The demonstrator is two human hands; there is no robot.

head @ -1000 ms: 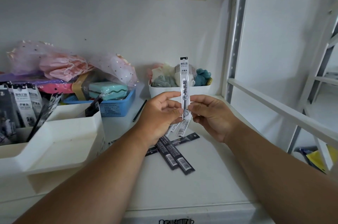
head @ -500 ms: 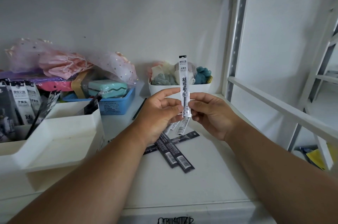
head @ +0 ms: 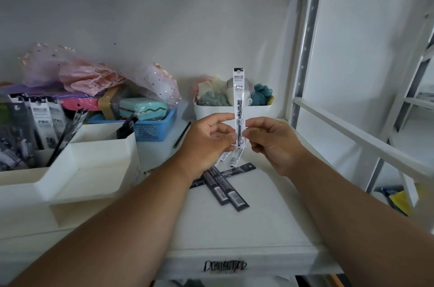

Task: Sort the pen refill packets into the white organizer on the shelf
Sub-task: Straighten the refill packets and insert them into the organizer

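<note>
A white pen refill packet [head: 239, 94] stands upright above the shelf, pinched near its lower end by my left hand [head: 206, 143] and my right hand [head: 270, 143]. My left hand also holds more white packets [head: 231, 157] that poke out below its fingers. Dark refill packets [head: 225, 187] lie crossed on the shelf [head: 270, 223] under my hands. The white stepped organizer [head: 98, 169] sits at the left, with several packets [head: 40, 122] standing in its back compartments.
A blue basket [head: 155, 129] with a teal case and pink gauze bags stands behind the organizer. A white tub [head: 211, 112] of cloth items sits at the back. A thin dark refill [head: 182, 134] lies near it. A metal upright [head: 303, 52] and white rail [head: 357, 136] border the right.
Both hands and the upright white packet have stayed almost still; the view has shifted only slightly.
</note>
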